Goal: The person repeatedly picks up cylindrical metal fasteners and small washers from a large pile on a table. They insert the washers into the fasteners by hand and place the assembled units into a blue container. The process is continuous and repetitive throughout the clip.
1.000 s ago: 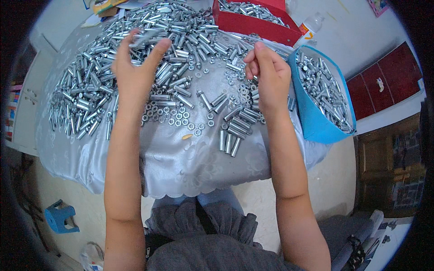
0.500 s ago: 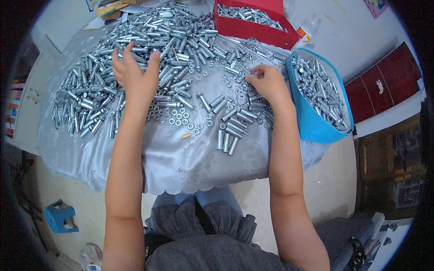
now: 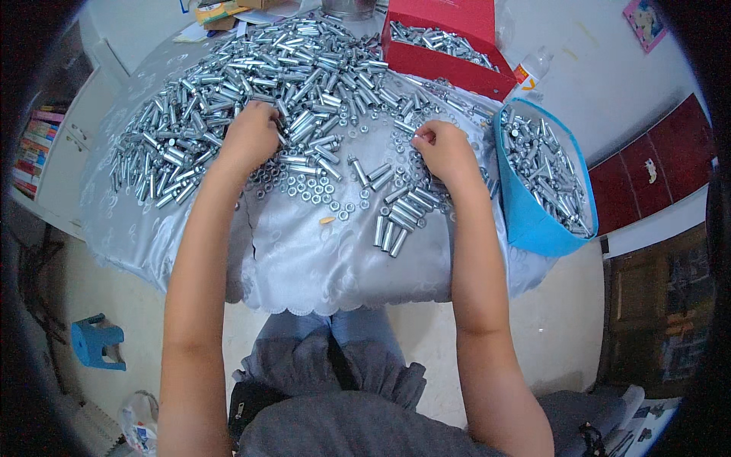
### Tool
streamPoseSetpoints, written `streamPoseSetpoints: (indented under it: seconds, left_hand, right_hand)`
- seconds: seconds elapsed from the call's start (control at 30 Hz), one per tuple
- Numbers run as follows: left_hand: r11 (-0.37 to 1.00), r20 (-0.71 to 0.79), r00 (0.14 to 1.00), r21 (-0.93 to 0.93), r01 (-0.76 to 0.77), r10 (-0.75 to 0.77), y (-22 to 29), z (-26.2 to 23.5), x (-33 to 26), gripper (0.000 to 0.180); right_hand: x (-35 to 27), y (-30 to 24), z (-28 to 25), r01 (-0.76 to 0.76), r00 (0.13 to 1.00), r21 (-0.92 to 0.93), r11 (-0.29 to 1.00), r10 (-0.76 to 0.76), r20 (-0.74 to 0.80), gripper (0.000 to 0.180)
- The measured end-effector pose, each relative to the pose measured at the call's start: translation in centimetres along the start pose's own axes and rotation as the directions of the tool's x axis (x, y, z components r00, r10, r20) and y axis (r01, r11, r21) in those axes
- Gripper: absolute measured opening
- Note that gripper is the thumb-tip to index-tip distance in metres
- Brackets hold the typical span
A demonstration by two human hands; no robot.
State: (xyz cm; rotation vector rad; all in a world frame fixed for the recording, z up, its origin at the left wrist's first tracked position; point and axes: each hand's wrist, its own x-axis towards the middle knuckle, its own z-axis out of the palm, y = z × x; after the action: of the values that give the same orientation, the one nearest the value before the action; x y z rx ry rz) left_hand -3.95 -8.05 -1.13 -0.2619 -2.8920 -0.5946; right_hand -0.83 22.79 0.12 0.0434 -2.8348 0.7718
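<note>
Left hand curled, knuckles up, buried in heap of silver metal sleeves at table centre; grasp cannot be told, fingers hidden. Right hand pinched shut on small silver part, too small to identify. Loose nuts scattered between hands. Blue bin seen beside right hand, red box partly cut off.

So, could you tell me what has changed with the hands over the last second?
Both hands have lowered onto the table. The left hand, spread open and raised before, now rests curled on the pile of metal sleeves. The right hand has dropped from the air and pinches at small parts among the loose nuts; what it holds is too small to tell. The blue bin, red box and cloth stayed put.
</note>
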Motion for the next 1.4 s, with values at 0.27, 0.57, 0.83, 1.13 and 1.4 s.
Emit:
streamPoseSetpoints:
  seconds: [0.27, 0.57, 0.83, 1.13, 1.4]
  left_hand:
    - [0.951, -0.036, 0.999, 0.308, 0.026, -0.015, 2.2, 0.9, 0.9, 0.045]
    - [0.898, -0.059, 0.974, 0.379, 0.223, -0.217, 3.2, 2.4, 1.8, 0.049]
    - [0.883, -0.184, 0.977, 0.432, 0.183, -0.112, 2.4, 3.5, 1.6, 0.043]
    - [0.830, -0.129, 0.974, 0.510, 0.228, -0.188, 3.1, 2.9, 3.2, 0.042]
    - [0.866, -0.301, 0.953, 0.485, 0.125, 0.032, 2.3, 3.8, 3.5, 0.031]
  right_hand:
    - [-0.4, -0.2, -0.4, 0.014, 1.000, 0.002, 1.000, -0.014, 0.027, 0.018]
    - [-0.5, -0.4, -0.3, 0.047, 0.996, 0.049, 0.998, -0.050, 0.075, 0.019]
    - [-0.6, -0.7, -0.3, 0.057, 0.992, 0.072, 0.996, -0.065, 0.112, 0.021]
    - [-0.5, -0.2, 0.0, 0.083, 0.990, 0.079, 0.993, -0.092, 0.111, 0.021]
    - [-0.4, 0.0, 0.2, 0.122, 0.986, 0.070, 0.990, -0.129, 0.105, 0.021]
